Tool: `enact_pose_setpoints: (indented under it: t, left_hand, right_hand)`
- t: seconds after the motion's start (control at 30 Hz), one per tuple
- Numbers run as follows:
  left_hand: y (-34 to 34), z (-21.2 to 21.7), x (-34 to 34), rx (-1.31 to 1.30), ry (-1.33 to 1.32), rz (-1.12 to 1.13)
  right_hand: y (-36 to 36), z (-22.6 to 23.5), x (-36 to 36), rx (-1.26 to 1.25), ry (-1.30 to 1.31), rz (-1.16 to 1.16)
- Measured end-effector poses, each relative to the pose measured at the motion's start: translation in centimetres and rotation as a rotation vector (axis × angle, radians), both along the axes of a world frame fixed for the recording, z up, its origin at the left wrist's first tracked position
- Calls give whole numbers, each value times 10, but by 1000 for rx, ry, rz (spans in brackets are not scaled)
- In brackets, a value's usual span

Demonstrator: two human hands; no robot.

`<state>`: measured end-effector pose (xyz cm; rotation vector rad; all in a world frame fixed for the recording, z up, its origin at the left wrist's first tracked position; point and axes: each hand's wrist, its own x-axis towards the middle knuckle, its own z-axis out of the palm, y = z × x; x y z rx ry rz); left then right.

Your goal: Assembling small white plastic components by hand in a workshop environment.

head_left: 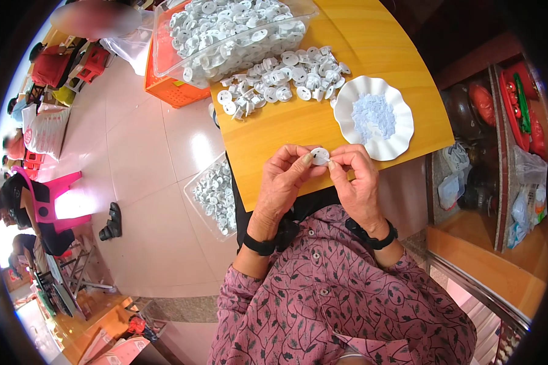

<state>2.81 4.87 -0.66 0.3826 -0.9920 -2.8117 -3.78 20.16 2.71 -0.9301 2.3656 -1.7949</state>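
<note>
Above the table's near edge, my left hand [283, 177] holds a small round white plastic part [320, 156] between thumb and fingers. Its disc face, with small dark slots, is turned up. My right hand [355, 179] is closed in a pinch at the part's right edge. A tiny pale bit shows at those fingertips, too small to make out. Just beyond the right hand stands a white scalloped plate [403, 131] with many small pale-blue flat pieces [373, 114] heaped on it. Farther off, similar white plastic parts [280, 79] lie in a loose pile on the table.
The yellow wooden table [268, 137] carries a clear bin [164, 52] full of white parts, partly over an orange crate [170, 91]. A clear tub [195, 204] of parts is on the floor at left. Shelves [499, 182] stand right. Other people and a pink chair [49, 194] are far left.
</note>
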Motion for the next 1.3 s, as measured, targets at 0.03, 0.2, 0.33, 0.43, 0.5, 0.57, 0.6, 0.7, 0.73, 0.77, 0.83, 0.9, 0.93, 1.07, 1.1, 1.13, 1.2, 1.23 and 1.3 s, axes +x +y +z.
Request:
enact_pose_setpoints:
  t: [0.03, 0.2, 0.33, 0.43, 0.5, 0.57, 0.6, 0.7, 0.73, 0.77, 0.83, 0.9, 0.93, 1.07, 1.1, 1.13, 1.2, 1.23, 1.3]
  left_hand:
    - [0, -2, 1, 0, 0, 2]
    - [-2, -3, 2, -46, -59, -10]
    - [-1, -2, 3, -78, -84, 7]
    - [-1, 0, 3, -110, -69, 15]
    - [-1, 2, 3, -143, -82, 12]
    - [-2, 4, 4, -162, -75, 7]
    - [-3, 4, 5, -181, -69, 1]
    - [-6, 3, 7, -165, -32, -27]
    - [-6, 2, 8, -165, -33, -26]
    - [-7, 1, 8, -166, -24, -40]
    - [-8, 0, 8, -168, -16, -52]
    - [-9, -1, 9, -164, 3, -57]
    - [-9, -2, 9, -163, 2, -57]
    - [-8, -2, 8, -159, 25, -49]
    - [-8, -2, 8, -154, 30, -37]
    - [-7, -2, 8, -153, 29, -37]
    - [-7, -4, 8, -158, 42, -29]
    - [-6, -3, 8, -158, 41, -30]
    - [-5, 1, 8, -142, -9, -18]
  right_hand:
    - [0, 0, 1, 10, 2, -2]
    - [-2, -2, 2, 33, 15, -9]
    - [-4, -5, 1, 46, 73, -5]
    - [-6, -8, 2, 53, 109, 0]
    - [-6, -8, 3, 52, 111, -1]
    - [-6, -7, 4, 91, 144, -10]
    - [-6, -7, 4, 90, 143, -9]
    - [-6, -7, 4, 102, 172, -22]
    - [-6, -7, 4, 114, 183, -28]
    - [-6, -7, 4, 126, 194, -34]
    - [-6, -7, 5, 133, 204, -34]
    - [-7, -6, 6, 141, 214, -34]
    - [-7, -6, 6, 149, 229, -39]
    - [-8, -4, 8, 176, 270, -47]
    - [-8, -5, 8, 177, 270, -47]
    - [-8, -5, 8, 186, 283, -50]
    - [-7, -5, 9, 196, 297, -53]
    - [-7, -6, 9, 199, 298, -53]
    - [-7, -5, 9, 202, 299, -54]
